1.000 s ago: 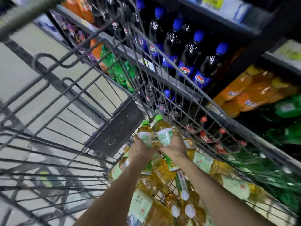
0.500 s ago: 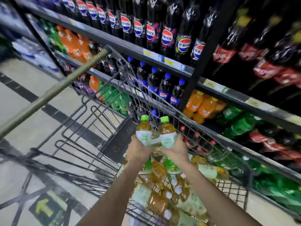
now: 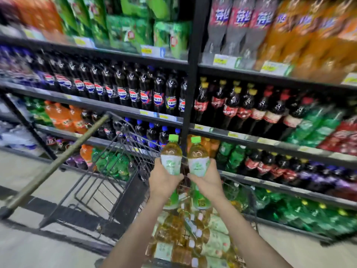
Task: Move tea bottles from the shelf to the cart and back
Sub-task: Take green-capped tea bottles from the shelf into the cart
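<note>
The left hand (image 3: 164, 181) grips an upright clear plastic tea bottle with amber liquid and a green cap (image 3: 171, 151). The right hand (image 3: 208, 180) grips a matching second tea bottle (image 3: 199, 154), and the two bottles are held side by side, just apart, above the grey wire shopping cart (image 3: 123, 144). More tea bottles (image 3: 181, 238) lie heaped inside the cart, and beyond it stands the dark metal shelf (image 3: 119, 111) of soft drinks.

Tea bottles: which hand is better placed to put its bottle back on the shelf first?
Right, probably. The right hand and left hand each grip an upright tea bottle over the cart, but the right is on the side nearer the shelf.
</note>
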